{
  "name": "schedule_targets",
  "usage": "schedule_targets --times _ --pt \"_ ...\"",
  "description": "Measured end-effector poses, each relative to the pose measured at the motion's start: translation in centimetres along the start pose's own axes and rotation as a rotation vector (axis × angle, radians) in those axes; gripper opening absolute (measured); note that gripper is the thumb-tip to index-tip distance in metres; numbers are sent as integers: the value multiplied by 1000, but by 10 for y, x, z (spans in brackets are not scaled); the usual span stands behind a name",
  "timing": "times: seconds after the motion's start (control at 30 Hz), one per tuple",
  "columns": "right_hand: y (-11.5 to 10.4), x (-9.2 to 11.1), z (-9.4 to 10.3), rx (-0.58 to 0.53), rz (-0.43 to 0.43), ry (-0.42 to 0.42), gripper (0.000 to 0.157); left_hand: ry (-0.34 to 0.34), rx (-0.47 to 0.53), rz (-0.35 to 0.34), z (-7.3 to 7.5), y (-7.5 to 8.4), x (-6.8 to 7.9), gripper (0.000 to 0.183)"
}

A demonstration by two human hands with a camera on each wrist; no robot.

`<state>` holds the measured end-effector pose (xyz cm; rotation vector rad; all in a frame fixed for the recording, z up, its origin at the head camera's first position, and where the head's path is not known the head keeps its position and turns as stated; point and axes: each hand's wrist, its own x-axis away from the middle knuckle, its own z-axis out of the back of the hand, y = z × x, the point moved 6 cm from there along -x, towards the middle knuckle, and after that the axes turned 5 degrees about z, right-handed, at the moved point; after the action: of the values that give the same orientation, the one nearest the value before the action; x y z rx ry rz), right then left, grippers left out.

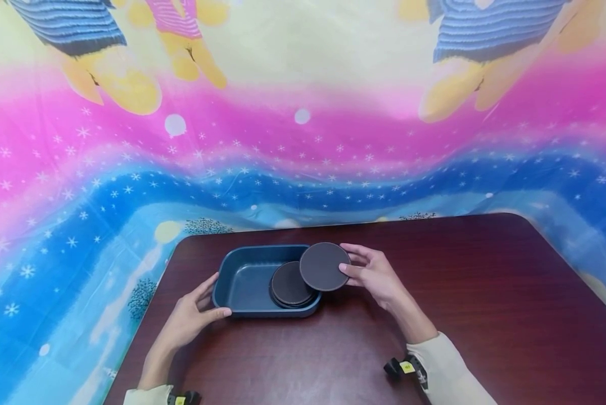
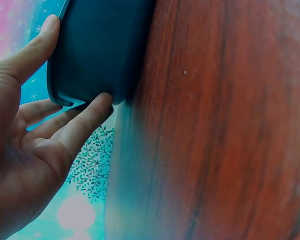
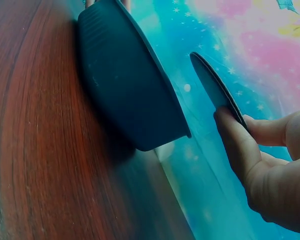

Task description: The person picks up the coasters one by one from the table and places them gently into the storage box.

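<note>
My right hand pinches a round, dark brown coaster by its right edge, thumb on one face and fingers behind. This coaster is raised over the right end of a dark blue rectangular container; the right wrist view shows the coaster apart from the container wall. Inside the container, a short stack of similar coasters lies at the right end, partly covered by the held one. My left hand holds the container's left end between thumb and fingers, also seen on its wall in the left wrist view.
The container stands on a dark reddish-brown wooden table, near its back edge. Behind the table hangs a printed cloth in blue, pink and yellow. A wrist camera is strapped at each pale sleeve.
</note>
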<state>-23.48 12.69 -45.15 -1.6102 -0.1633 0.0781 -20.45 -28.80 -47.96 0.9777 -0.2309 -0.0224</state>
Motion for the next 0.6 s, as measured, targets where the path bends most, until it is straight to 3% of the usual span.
schedule_targets --times 0.6 --pt "-1 -4 -13 -31 5 -13 60 9 -5 -11 0 -1 -1 97"
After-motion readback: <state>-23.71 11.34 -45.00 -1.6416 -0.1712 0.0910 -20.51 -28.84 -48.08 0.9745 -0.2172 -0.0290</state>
